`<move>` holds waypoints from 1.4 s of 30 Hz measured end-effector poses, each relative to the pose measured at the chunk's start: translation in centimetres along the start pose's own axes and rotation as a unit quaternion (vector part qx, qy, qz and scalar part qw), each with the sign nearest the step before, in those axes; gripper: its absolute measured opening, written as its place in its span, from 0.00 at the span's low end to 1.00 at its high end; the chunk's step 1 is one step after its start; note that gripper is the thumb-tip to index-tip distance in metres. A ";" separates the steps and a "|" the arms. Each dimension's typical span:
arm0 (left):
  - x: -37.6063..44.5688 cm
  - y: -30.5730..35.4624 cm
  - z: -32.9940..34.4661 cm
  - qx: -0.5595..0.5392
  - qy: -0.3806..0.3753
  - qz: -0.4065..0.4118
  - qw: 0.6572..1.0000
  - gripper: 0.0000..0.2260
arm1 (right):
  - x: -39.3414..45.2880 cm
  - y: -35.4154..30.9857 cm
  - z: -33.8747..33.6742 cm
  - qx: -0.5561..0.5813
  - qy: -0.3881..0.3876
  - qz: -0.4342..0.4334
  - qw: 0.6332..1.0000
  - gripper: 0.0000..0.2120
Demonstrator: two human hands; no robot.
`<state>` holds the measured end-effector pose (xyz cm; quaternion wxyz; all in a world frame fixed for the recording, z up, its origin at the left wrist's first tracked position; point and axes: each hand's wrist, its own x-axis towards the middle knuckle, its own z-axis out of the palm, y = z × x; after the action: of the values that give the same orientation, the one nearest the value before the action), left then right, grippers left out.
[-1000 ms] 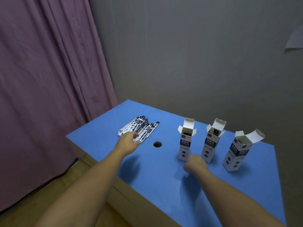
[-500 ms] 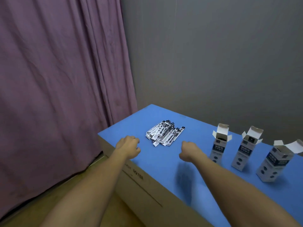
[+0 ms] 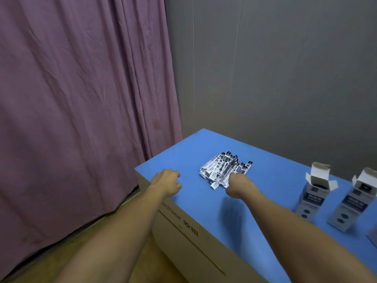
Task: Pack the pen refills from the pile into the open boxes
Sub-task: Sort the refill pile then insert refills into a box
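A: Surface?
B: Blue tabletop (image 3: 271, 193) on a beige counter with printed text on its near side.
A: What's on it?
B: A pile of pen refills (image 3: 224, 170) towards the far left. Two open boxes (image 3: 314, 190) stand upright at the right, flaps up, just beside each other; a third is cut off at the right edge.
A: Hands?
B: Left hand (image 3: 166, 181) rests near the left corner.

The right hand (image 3: 238, 185) now reaches the near edge of the refill pile (image 3: 224, 170); the left hand (image 3: 166, 181) sits back at the bench (image 3: 265, 166) corner.
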<state>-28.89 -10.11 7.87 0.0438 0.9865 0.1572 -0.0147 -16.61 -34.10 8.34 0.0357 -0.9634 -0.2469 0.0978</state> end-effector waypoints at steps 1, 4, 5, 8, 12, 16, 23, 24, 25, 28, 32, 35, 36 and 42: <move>1.2 -0.4 0.0 -0.003 -0.004 0.001 1.000 0.21 | 1.3 -0.2 0.0 0.005 0.002 0.003 1.000 0.06; 5.3 -1.4 -0.2 -0.011 -0.012 0.003 1.000 0.21 | 4.9 -0.8 -0.4 0.013 -0.002 0.017 1.000 0.09; 6.9 -1.7 -0.2 -0.012 -0.012 0.003 1.000 0.21 | 6.2 -0.9 -0.6 0.015 -0.004 0.021 1.000 0.09; 11.2 -2.2 -0.3 -0.018 -0.022 0.000 1.000 0.20 | 9.8 -0.8 -1.2 0.018 -0.011 0.025 0.999 0.08; 15.8 -1.7 0.1 -0.033 -0.034 0.006 0.999 0.16 | 13.5 0.2 -1.8 0.015 -0.008 0.036 0.999 0.04; 18.7 -0.1 1.5 -0.056 -0.064 0.022 0.996 0.14 | 15.3 1.3 -1.7 0.017 -0.011 0.048 0.999 0.03; 22.5 3.2 3.9 -0.105 -0.092 0.042 0.989 0.11 | 16.8 3.6 -1.0 0.041 0.001 0.097 0.994 0.14; 23.0 3.8 4.0 -0.112 -0.094 0.047 0.988 0.11 | 16.8 4.0 -0.9 0.043 0.000 0.103 0.994 0.14; 23.4 4.5 4.1 -0.120 -0.094 0.052 0.987 0.12 | 16.7 4.4 -0.9 0.047 -0.001 0.110 0.993 0.14; 24.5 6.3 4.1 -0.147 -0.095 0.063 0.983 0.16 | 16.3 5.3 -0.8 0.071 0.003 0.135 0.988 0.15; 25.5 8.5 4.2 -0.184 -0.094 0.070 0.976 0.23 | 15.8 6.1 -0.7 0.086 0.019 0.164 0.983 0.10; 26.0 9.8 4.7 -0.181 -0.115 0.060 0.975 0.31 | 15.6 6.1 -0.6 0.091 0.027 0.179 0.979 0.10; 26.2 10.0 5.0 -0.173 -0.119 0.056 0.976 0.33 | 15.6 6.1 -0.5 0.093 0.029 0.181 0.979 0.12; 26.2 10.0 5.9 -0.158 -0.133 0.034 0.978 0.24 | 15.8 5.6 -0.2 0.096 0.035 0.181 0.978 0.13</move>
<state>-0.96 -12.01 1.65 0.2200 0.9612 0.1166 -0.1191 -0.38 -31.33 5.16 0.1187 -0.9870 -0.0567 0.0922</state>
